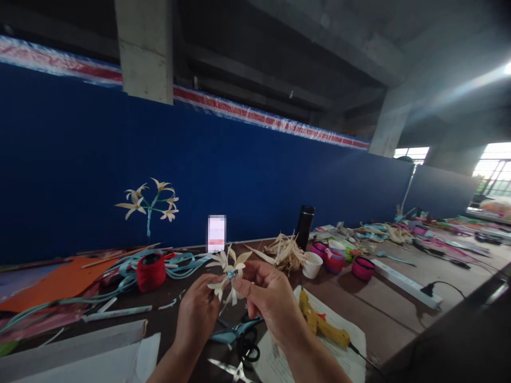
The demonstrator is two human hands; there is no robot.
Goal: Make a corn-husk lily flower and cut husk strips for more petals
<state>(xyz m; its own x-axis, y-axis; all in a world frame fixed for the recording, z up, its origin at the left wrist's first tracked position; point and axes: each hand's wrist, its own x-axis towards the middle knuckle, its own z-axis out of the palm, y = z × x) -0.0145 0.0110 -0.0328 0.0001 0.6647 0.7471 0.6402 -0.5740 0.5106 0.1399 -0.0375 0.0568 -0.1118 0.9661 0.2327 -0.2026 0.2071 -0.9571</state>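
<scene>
Between my two hands is a pale cream artificial flower (pixel 230 266) with several pointed petals and a bluish centre. My left hand (pixel 198 306) has its fingers closed around the flower's lower left side; its fingertips are partly hidden behind the petals. At the right, my right hand (pixel 269 295) pinches the flower near its centre with thumb and fingers. Below the hands lie scissors (pixel 238 369) with black handles. A yellow glue gun (pixel 325 327) rests on a printed sheet (pixel 351 361) to the right of my right hand.
A finished flower spray (pixel 149 210) stands against the blue partition (pixel 239 175). A red ribbon roll (pixel 150 272) sits left. Behind my hands are dried husks (pixel 285 252), a white cup (pixel 312 265), a black bottle (pixel 305 229) and a power strip (pixel 407 283). White cardboard (pixel 80 354) lies front left.
</scene>
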